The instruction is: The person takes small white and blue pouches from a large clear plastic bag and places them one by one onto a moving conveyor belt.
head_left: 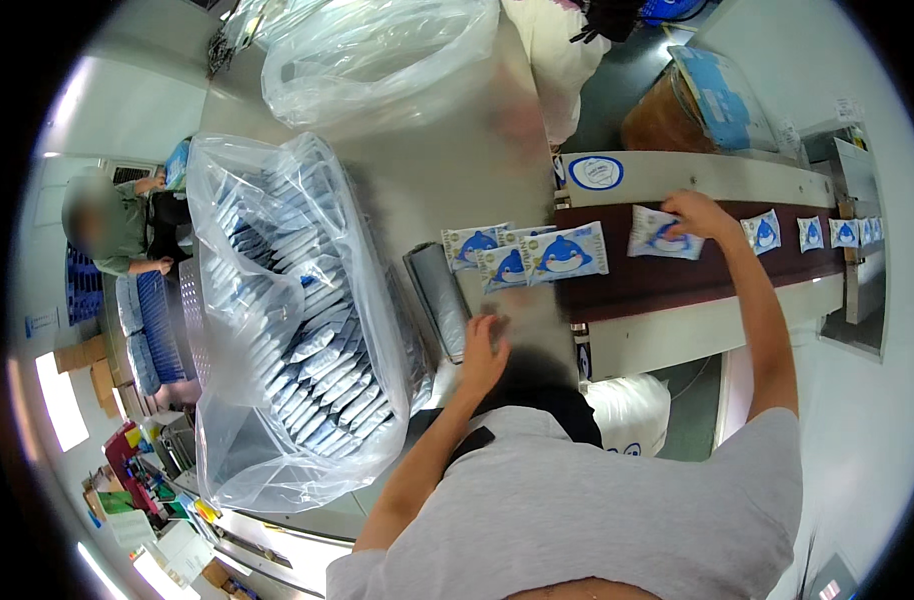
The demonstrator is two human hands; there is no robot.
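My right hand [699,214] is over the dark red conveyor belt, its fingers closed on the upper edge of a white and blue sealed packet [649,232] with a blue whale picture. Beside a narrow grey metal tray [439,300], my left hand [485,356] has its fingers apart and nothing in them. Several like packets [569,253] lie overlapping on the metal table at the belt's near end. To the left, a large clear plastic bag [362,215] holds many packets [322,350] stacked on edge in rows.
More packets [763,232] sit spaced along the conveyor belt [632,285] toward a machine [857,230] at the right. Clear plastic bags [377,60] lie at the table's far end. A brown drum [662,115] stands behind the conveyor. Another person [127,215] works at the far left.
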